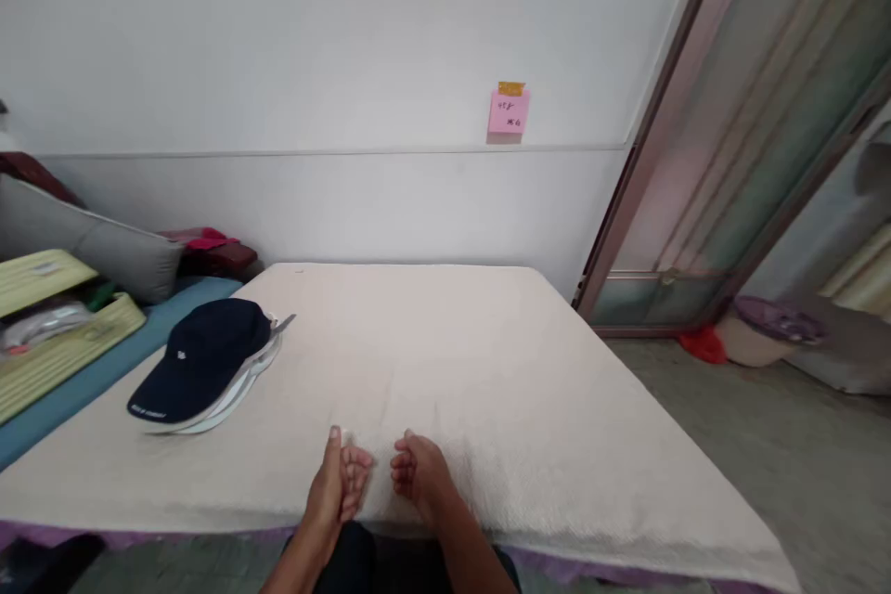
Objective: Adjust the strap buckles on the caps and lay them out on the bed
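Note:
My left hand is above the near edge of a table covered with a cream cloth. Its thumb points up and its fingers are loosely bent, with nothing in them. Just to the right, my right hand faces it with half-curled fingers and also holds nothing. A small gap separates the two hands. On the left part of the cloth lies a navy baseball cap, its brim toward the near left. White or pale brims show beneath it, and a grey strap end sticks out at the right.
A grey cushion and a pale yellow open box holding packets lie on a blue surface at the left. A pink note is taped to the white wall. Right of the table are a sliding door and a tub with a purple top.

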